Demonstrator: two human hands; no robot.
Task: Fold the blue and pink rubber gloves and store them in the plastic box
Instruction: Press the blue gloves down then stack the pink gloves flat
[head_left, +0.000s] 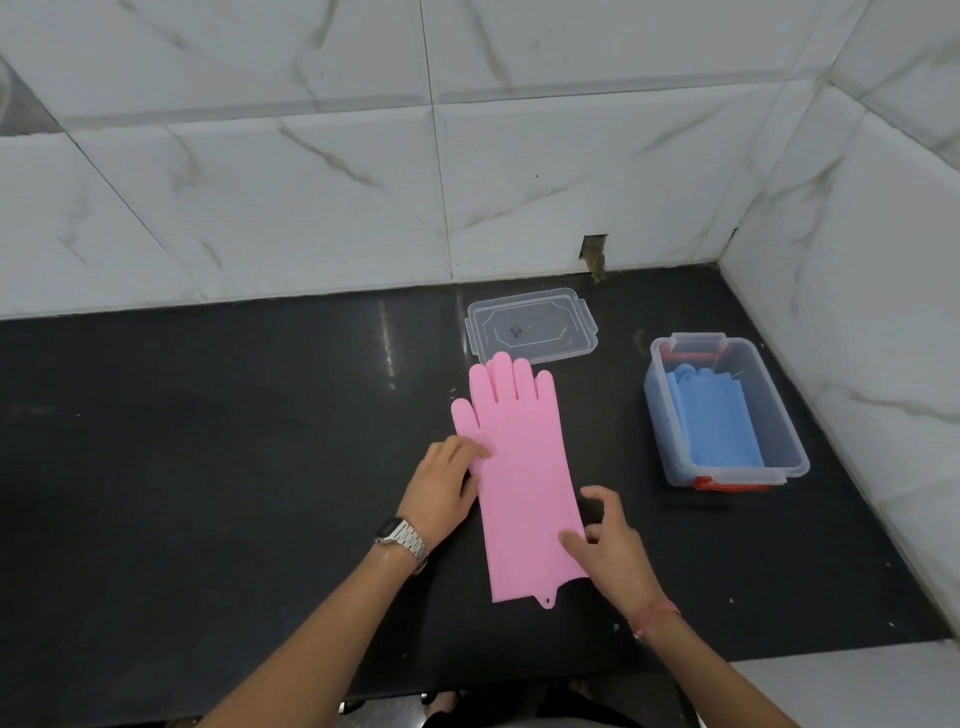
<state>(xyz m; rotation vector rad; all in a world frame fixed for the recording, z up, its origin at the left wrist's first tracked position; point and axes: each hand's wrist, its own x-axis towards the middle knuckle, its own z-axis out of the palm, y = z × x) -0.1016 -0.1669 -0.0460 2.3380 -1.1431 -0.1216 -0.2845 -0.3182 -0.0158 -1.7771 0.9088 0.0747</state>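
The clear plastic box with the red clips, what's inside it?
Folded blue rubber glove material lies inside the clear plastic box. Whether anything sits beneath the blue layers cannot be seen, since they cover the bottom.

Matt rubber, clear plastic, glossy stone
Pink glove (524, 483) matt; plastic box (789, 447) and lid (530, 325) clear; black desk (208, 441) glossy.
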